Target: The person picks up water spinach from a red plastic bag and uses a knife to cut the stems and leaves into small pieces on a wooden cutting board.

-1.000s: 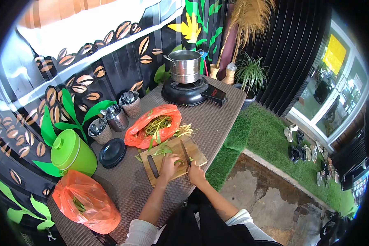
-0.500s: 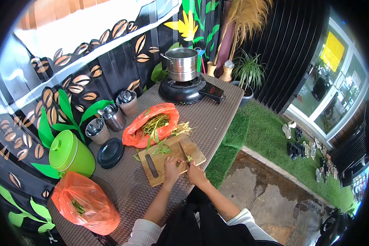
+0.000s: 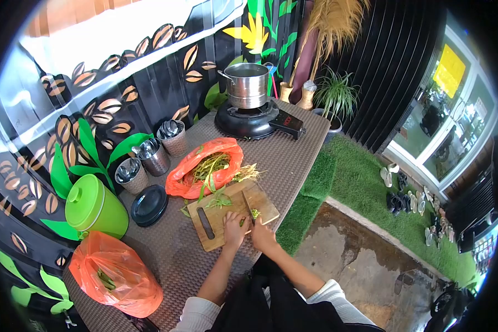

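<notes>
On the wooden cutting board (image 3: pixel 266 207), my left hand (image 3: pixel 234 227) is closed, its curled fingers pressing down a small bunch of green stalks (image 3: pixel 242 222). Wrapped round a knife handle, my right hand (image 3: pixel 263 235) is just to the right of it. The knife blade (image 3: pixel 246 200) points away from me across the board. Beside the blade lies a little pile of chopped green pieces (image 3: pixel 255 213). Loose green leaves (image 3: pixel 220 199) rest at the board's far left part. Behind the board, an open orange plastic bag (image 3: pixel 181 186) holds green and yellowish stalks, some spilling out its right side.
A metal pot (image 3: pixel 247 88) sits on a black portable stove (image 3: pixel 238 123) at the table's far end. Along the wall side are cutlery cups (image 3: pixel 154 157), dark stacked plates (image 3: pixel 149 206) and a green lidded container (image 3: pixel 97 207). A second orange bag (image 3: pixel 122 276) stands nearer, left.
Both hands have shifted only slightly; the left moved a little right, closer to the knife. The chopped pile beside the blade shows more clearly now.
</notes>
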`<action>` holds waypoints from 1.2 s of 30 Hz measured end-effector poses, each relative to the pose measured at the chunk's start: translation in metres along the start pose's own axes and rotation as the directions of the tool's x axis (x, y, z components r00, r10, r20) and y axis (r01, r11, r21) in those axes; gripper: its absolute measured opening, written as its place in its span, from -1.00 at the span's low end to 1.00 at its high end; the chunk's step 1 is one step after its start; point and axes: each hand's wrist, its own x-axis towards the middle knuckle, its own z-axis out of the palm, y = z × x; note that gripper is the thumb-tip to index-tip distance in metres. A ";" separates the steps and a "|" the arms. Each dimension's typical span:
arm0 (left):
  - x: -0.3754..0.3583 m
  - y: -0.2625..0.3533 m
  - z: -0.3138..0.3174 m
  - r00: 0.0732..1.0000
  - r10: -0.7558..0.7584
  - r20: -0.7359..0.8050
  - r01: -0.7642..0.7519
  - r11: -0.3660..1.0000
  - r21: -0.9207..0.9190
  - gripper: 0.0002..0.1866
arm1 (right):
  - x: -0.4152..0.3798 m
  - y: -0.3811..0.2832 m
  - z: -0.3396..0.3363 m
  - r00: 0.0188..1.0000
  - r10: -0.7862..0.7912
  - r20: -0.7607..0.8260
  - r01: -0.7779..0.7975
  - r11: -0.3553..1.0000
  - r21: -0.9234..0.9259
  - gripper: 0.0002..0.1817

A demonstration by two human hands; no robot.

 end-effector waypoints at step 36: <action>-0.002 0.011 -0.012 0.995 -0.097 0.011 0.097 0.983 -0.157 -0.83 | -0.002 -0.004 -0.003 0.999 -0.052 0.003 0.052 0.993 0.103 -0.62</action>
